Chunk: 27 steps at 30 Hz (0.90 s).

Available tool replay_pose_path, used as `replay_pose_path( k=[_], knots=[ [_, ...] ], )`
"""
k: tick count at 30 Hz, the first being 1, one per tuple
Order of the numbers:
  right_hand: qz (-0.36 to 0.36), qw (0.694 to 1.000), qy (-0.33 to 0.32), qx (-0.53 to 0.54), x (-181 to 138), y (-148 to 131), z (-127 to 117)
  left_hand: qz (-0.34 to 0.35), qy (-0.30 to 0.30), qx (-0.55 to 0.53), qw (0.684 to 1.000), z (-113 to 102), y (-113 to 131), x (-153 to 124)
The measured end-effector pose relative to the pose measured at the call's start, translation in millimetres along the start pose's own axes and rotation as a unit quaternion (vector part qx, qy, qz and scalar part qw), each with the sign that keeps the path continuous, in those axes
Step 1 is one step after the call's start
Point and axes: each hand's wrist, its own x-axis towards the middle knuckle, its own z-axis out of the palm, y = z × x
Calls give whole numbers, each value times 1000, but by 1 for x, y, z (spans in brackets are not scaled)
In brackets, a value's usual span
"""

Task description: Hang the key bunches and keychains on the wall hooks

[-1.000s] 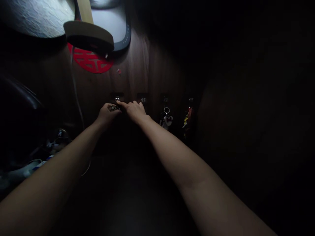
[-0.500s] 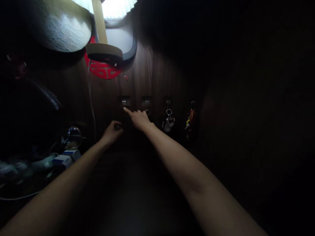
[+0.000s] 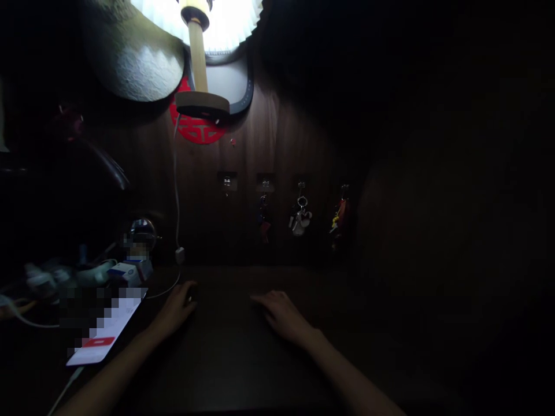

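Observation:
Both of my hands lie low on the dark wooden tabletop (image 3: 234, 358). My left hand (image 3: 177, 307) has its fingers curled in; whatever is inside them is lost in the dark. My right hand (image 3: 280, 312) rests flat with the fingers stretched out and holds nothing. On the wood wall above is a row of small hooks. The leftmost hook (image 3: 227, 182) hangs bare. A dark key bunch (image 3: 263, 218), a silver key ring with a charm (image 3: 300, 218) and a red-and-yellow key bunch (image 3: 339, 215) hang from the other three.
A lit table lamp (image 3: 198, 63) with a wooden stem stands at the top, before a red paper cut-out (image 3: 198, 132). A white cable (image 3: 176, 190) runs down the wall. A white card with a red patch (image 3: 108, 330) and dim clutter (image 3: 87, 271) lie at the left.
Both hands have come down from the hooks to the tabletop. The left hand left the first hook with something small in it. The view has tilted up, showing the lit lamp shade.

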Motion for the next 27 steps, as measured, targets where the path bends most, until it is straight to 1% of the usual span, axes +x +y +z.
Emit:
replay_pose_path(
  k=[3, 5, 7, 11, 15, 18, 20, 22, 24, 25, 27],
  knots=[
    [7, 1000, 4, 27, -11, -1, 1, 13, -1, 23, 1000, 7, -3, 0],
    [12, 999, 10, 42, -15, -2, 0, 20, -20, 45, 999, 10, -3, -3],
    [10, 999, 14, 51, -18, 0, -1, 12, -48, 78, 996, 10, 0, -9],
    [6, 998, 21, 52, -20, 6, 0, -31, -108, 139, 984, -2, 11, -22],
    [8, 999, 20, 50, -20, 13, -2, -18, -151, 156, 976, -19, 22, -31],
    [12, 998, 24, 54, -18, 17, -6, -21, -184, 170, 968, -29, 28, -32],
    [14, 998, 29, 52, -16, 19, -10, -9, -206, 180, 962, -33, 35, -26],
    [15, 998, 37, 51, -12, 20, -15, 20, -206, 179, 962, -35, 46, -12],
    [14, 997, 51, 51, -6, 20, -23, 44, -172, 148, 973, -33, 63, 9],
    [12, 997, 61, 51, -2, 20, -28, 59, -150, 109, 981, -29, 74, 23],
    [4, 995, 84, 44, 6, 18, -40, 96, -81, -2, 992, -20, 101, 54]
  ],
)
